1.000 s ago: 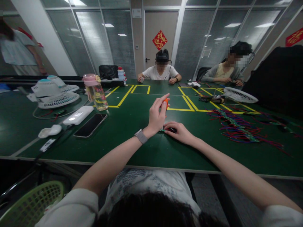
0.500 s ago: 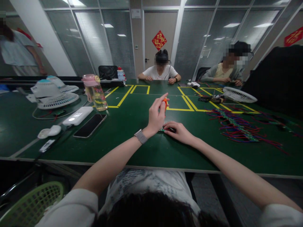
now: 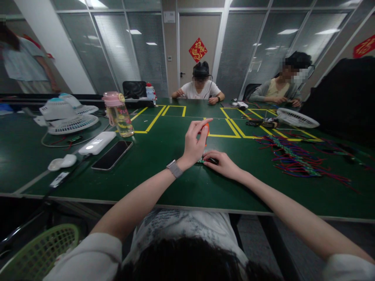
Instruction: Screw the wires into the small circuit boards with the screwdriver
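Little is changing since the earlier frames: the left hand (image 3: 193, 146) is staying raised over the same spot, with only its fingers shifting slightly around the small orange-handled screwdriver (image 3: 206, 132), which is tipping a touch differently than half a second ago. That hand's grip is clenching the tool upright, thumb and fingertips wrapping its handle, a grey-strapped wristwatch (image 3: 175, 168) sitting on the wrist.

The right hand (image 3: 221, 163) is lying flat on the dark green table (image 3: 164, 179), its fingers pressing down on a small green and black part (image 3: 208, 160) directly under the screwdriver's tip; the grip is pinning the part rather than closing around it. The part is too small to make out in detail.

To the left, a black smartphone (image 3: 111, 155) is lying beside a white oblong power bank (image 3: 97, 143), with a clear water bottle with a pink lid (image 3: 117, 113) standing behind them and a white desk fan (image 3: 66, 116) further off. To the right, a bundle of red, blue and green wires (image 3: 295, 158) is spreading across the table. Two other people are sitting at the far side.
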Available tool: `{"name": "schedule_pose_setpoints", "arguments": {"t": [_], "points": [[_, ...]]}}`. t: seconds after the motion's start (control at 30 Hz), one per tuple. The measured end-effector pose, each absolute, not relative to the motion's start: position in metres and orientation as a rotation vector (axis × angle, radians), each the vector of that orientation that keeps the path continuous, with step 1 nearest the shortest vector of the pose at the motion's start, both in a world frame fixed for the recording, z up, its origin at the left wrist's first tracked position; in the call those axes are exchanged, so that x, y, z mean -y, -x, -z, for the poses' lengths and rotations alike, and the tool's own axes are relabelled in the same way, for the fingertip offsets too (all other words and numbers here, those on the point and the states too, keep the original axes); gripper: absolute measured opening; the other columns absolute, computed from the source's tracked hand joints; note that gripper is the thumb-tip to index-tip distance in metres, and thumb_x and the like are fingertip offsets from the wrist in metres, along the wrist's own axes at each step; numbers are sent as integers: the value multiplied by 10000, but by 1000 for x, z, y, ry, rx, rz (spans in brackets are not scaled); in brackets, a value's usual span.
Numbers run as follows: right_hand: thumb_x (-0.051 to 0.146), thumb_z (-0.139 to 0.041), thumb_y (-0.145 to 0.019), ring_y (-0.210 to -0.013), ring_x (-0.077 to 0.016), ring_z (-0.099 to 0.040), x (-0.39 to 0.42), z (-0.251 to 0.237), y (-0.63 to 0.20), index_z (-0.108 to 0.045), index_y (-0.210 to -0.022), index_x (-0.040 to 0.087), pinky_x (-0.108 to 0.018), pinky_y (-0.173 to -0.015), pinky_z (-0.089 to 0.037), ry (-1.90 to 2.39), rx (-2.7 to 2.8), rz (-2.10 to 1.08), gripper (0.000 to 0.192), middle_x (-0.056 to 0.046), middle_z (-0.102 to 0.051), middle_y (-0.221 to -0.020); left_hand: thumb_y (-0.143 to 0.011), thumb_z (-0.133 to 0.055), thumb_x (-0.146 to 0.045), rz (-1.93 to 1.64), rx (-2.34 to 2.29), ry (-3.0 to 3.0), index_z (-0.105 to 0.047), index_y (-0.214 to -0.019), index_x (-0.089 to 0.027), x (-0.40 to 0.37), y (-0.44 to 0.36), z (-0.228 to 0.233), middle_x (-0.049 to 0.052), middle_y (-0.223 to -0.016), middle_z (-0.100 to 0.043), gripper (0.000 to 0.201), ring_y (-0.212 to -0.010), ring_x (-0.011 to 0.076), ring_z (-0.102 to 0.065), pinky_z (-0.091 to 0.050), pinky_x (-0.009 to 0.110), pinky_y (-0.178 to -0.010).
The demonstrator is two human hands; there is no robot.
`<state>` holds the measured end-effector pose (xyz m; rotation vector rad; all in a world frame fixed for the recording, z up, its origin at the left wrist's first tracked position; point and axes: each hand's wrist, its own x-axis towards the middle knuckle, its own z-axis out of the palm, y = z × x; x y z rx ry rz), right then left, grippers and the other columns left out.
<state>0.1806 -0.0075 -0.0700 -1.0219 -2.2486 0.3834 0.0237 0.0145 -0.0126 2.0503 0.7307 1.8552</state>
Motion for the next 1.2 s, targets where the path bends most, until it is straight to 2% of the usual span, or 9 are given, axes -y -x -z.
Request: {"name": "schedule_pose_setpoints", "arguments": {"t": [0.07, 0.2, 0.43, 0.53, 0.67, 0.8, 1.03, 1.2], "points": [[240, -611, -855, -960, -217, -660, 7, 70, -180, -702, -909, 186, -384, -895, -511, 1024, 2248, -384, 119, -90, -709, -1023, -990, -377, -279, -1808, -683, -2019, -597, -1188, -228, -16, -24, 14, 54, -1039, -637, 300, -855, 119, -630, -514, 253, -764], [236, -610, -854, -959, -214, -660, 8, 70, -180, -703, -904, 188, -375, -891, -513, 1023, 2250, -390, 116, -87, -707, -1019, -981, -410, -316, -1775, -665, -1965, -571, -1216, -236, -18, -25, 16, 51, -1036, -661, 296, -775, 111, -652, -529, 243, -695], [242, -603, -857, -953, -214, -659, 8, 70, -181, -699, -901, 190, -383, -886, -517, 1012, 2249, -388, 118, -87, -706, -1018, -870, -627, -285, -1939, -777, -2073, -668, -982, -239, -13, -25, 12, 10, -852, -570, 128, -765, 121, -558, -489, 247, -715], [238, -604, -857, -957, -213, -659, 7, 70, -181, -698, -898, 194, -378, -890, -515, 1015, 2251, -386, 111, -83, -707, -1016, -919, -548, -300, -1950, -785, -2071, -674, -996, -241, -13, -24, 11, 23, -875, -553, 160, -786, 127, -558, -487, 260, -735], [233, -610, -854, -956, -215, -658, 7, 70, -181, -698, -898, 186, -381, -894, -512, 1021, 2248, -387, 109, -88, -707, -1015, -991, -372, -267, -1878, -709, -2085, -622, -1150, -232, -15, -23, 13, 54, -1043, -614, 299, -946, 140, -600, -486, 282, -844], [243, -607, -857, -963, -219, -656, 7, 70, -181, -698, -901, 190, -387, -892, -512, 1026, 2249, -387, 114, -88, -704, -1020, -979, -411, -245, -1861, -666, -2030, -594, -1183, -214, -15, -24, 13, 51, -1043, -653, 275, -892, 124, -632, -502, 256, -794], [243, -604, -860, -959, -219, -658, 8, 69, -181, -699, -902, 175, -374, -889, -512, 1025, 2253, -388, 124, -98, -704, -1020, -881, -608, -245, -1974, -755, -2089, -667, -1012, -199, -13, -25, 11, 28, -894, -594, 151, -819, 128, -574, -485, 247, -751], [243, -607, -860, -960, -211, -656, 6, 72, -182, -699, -918, 185, -374, -895, -510, 1015, 2254, -376, 122, -87, -709, -1023, -969, -428, -225, -1940, -719, -2093, -642, -1120, -196, -15, -23, 12, 57, -1005, -605, 264, -933, 138, -586, -478, 263, -835]]}}
